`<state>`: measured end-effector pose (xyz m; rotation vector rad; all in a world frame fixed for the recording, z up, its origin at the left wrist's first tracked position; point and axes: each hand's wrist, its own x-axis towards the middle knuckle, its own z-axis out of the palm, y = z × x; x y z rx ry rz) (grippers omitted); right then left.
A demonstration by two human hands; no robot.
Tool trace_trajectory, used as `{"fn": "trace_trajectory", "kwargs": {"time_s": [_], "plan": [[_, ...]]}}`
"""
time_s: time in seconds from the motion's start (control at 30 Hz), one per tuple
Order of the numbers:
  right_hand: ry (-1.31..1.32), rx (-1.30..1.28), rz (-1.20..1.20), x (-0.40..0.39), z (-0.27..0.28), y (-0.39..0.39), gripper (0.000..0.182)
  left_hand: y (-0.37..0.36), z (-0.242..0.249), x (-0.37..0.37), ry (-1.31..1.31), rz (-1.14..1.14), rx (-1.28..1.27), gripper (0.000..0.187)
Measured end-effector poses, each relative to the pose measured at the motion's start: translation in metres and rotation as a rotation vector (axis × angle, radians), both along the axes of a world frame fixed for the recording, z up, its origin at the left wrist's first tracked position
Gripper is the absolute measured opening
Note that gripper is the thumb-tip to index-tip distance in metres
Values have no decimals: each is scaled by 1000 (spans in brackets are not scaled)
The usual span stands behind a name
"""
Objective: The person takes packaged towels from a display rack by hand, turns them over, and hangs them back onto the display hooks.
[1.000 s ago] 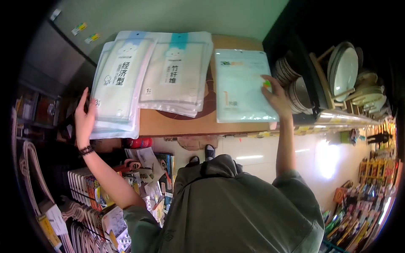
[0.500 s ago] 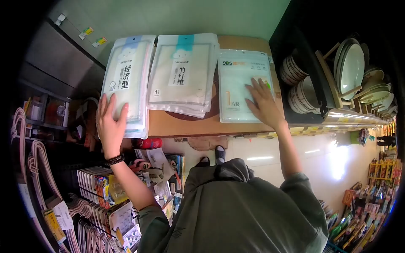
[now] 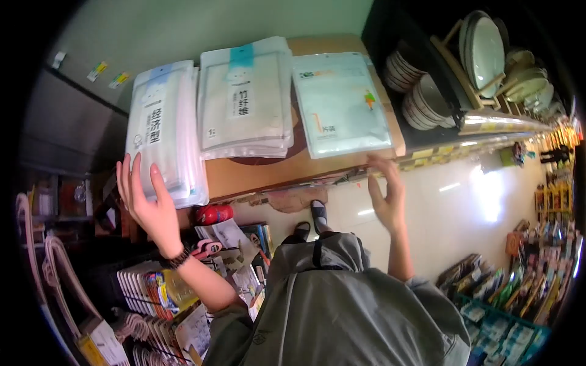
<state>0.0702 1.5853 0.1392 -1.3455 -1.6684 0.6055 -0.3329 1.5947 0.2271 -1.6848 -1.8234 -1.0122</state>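
Note:
Three groups of flat plastic packages lie side by side on a cardboard surface (image 3: 244, 179). The left stack (image 3: 163, 131) has a blue-topped label, the middle stack (image 3: 245, 100) a teal one, and the right package (image 3: 343, 105) is pale green with a small orange-and-green mark. My left hand (image 3: 148, 204), wearing a dark bracelet, is at the lower left edge of the left stack with its fingers spread; whether it touches is unclear. Near the lower right corner of the pale green package, my right hand (image 3: 388, 195) hovers with fingers apart, holding nothing.
Bowls (image 3: 425, 104) and upright plates (image 3: 485, 55) fill a dark shelf at the right. Below left are a red round object (image 3: 214, 213), hanging goods (image 3: 143, 293) and hangers (image 3: 58, 268). Baskets of packaged goods (image 3: 500, 323) stand at the lower right, beyond the tiled floor (image 3: 427, 201).
My right hand has come off the pale green package and moved down toward the front edge. My left hand has shifted down and left. The view has tilted, moving the packages up and left.

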Motion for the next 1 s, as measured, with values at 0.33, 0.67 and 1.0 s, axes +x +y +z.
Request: {"fn": "trace_trajectory", "kwargs": {"time_s": [0.33, 0.67, 1.0], "plan": [[62, -391, -179, -20, -37, -180, 22, -43, -114, 212, -364, -1244, -276, 16], [-21, -448, -628, 13, -59, -349, 27, -155, -148, 336, 16, -1901, -737, 14], [178, -412, -1164, 36, -80, -626, 29, -391, -145, 467, 509, -2211, -806, 24]]}}
